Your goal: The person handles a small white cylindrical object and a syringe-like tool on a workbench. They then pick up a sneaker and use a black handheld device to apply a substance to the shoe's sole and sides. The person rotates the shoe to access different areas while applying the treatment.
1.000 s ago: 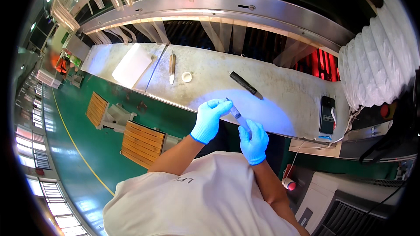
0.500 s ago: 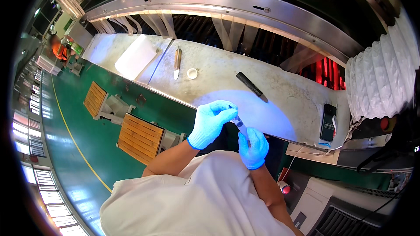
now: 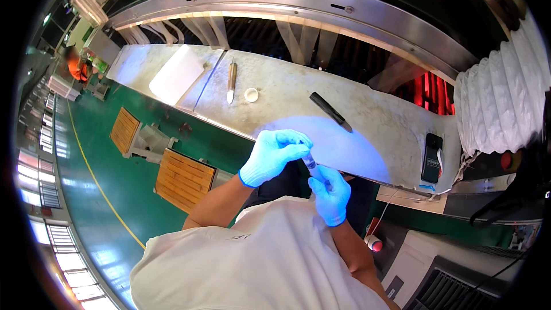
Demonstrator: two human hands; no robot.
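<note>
In white knit gloves lit blue, my two hands meet over the near edge of the worktop. Between them is a slim, clear syringe-like tube (image 3: 310, 163) with a dark band inside; its exact kind is hard to make out. My left hand (image 3: 274, 158) pinches its upper end with thumb and fingers. My right hand (image 3: 331, 196) is closed round the lower end and hides it. Beyond them on the worktop (image 3: 287, 95) lie a black-handled tool (image 3: 328, 110), a small white round cap or cup (image 3: 251, 95) and a wooden-handled knife (image 3: 231, 82).
A white sheet-like piece (image 3: 177, 74) lies far left on the worktop. At the right are a black handheld device (image 3: 431, 158) and a ribbed white duct (image 3: 505, 100). Clear strips hang before dark rollers behind. Wooden-topped stools (image 3: 183, 179) stand left; a person in orange (image 3: 76, 68) is farther off.
Both hands keep their grip on the tube. My left hand and forearm have shifted slightly left and up, and the tube has moved a little left with them.
</note>
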